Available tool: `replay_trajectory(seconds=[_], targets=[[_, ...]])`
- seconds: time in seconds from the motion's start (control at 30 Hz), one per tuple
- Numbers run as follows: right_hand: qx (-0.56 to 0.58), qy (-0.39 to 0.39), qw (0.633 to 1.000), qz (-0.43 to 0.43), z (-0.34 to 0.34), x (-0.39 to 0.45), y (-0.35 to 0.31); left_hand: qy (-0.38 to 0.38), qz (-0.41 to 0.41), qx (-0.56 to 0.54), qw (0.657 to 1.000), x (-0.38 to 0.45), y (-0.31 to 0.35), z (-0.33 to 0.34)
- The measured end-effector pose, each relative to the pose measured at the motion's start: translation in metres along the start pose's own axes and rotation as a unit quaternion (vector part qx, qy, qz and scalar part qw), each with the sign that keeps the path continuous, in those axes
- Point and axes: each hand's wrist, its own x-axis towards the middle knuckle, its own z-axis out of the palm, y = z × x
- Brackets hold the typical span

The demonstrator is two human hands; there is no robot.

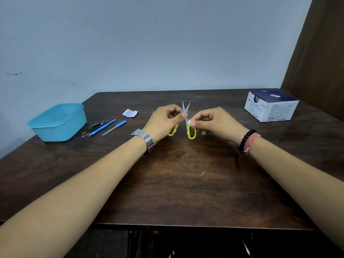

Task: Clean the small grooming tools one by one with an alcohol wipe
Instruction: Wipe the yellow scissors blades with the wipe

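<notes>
Small yellow-handled scissors point(191, 134) stand upright above the table's middle, blades spread apart and pointing up. My left hand point(163, 122) pinches the scissors near the pivot, its fingers curled round one handle. My right hand point(212, 121) pinches a small white alcohol wipe point(189, 122) against the other blade, just above the yellow handle loop. Most of the wipe is hidden by my fingers.
A blue plastic tub point(57, 124) sits at the left. Beside it lie dark tweezers point(94, 128) and two blue-handled tools point(104, 126). A torn wipe wrapper point(130, 113) lies behind them. A white and navy swab box point(270, 106) stands at the back right of the dark wooden table point(178, 174).
</notes>
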Motion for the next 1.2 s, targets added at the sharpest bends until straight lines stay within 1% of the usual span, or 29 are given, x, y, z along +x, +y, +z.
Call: replay_trajectory(seconds=[0.17,0.33,0.43,0.53,0.63,0.7,0.87,0.93,1.03,1.07,1.2], targets=[[-0.078,-0.011,0.997,-0.015,-0.002,-0.003,-0.001,0.032,-0.026,-0.033,0.999,0.001,0.001,-0.005],[-0.060,0.065,0.995,-0.053,-0.002,-0.003,-0.003,0.007,-0.036,-0.047,0.998,-0.002,0.000,-0.001],[-0.082,0.093,0.988,-0.090,0.002,-0.004,-0.007,-0.016,-0.038,-0.044,0.998,-0.004,0.003,0.002],[-0.159,0.070,0.976,-0.129,0.006,-0.005,-0.009,-0.019,-0.054,-0.058,0.997,-0.005,0.004,0.002],[-0.206,0.024,0.970,-0.130,0.008,-0.007,-0.009,-0.013,-0.071,-0.075,0.995,-0.005,0.003,0.000],[-0.223,0.023,0.966,-0.132,0.009,-0.007,-0.009,-0.014,-0.075,-0.074,0.994,-0.005,0.003,-0.001],[-0.201,0.077,0.966,-0.143,0.008,-0.003,-0.007,-0.035,-0.069,-0.066,0.995,-0.005,0.005,0.001],[-0.207,0.061,0.966,-0.143,0.007,-0.003,-0.007,-0.027,-0.068,-0.074,0.995,-0.006,0.004,0.001],[-0.232,0.012,0.963,-0.136,0.007,-0.005,-0.007,-0.004,-0.069,-0.086,0.994,-0.005,0.002,0.000],[-0.234,0.013,0.962,-0.138,0.007,-0.005,-0.006,-0.002,-0.071,-0.088,0.994,-0.005,0.002,0.000],[-0.174,0.096,0.967,-0.158,0.007,-0.002,-0.007,-0.021,-0.068,-0.077,0.994,-0.006,0.003,0.002]])
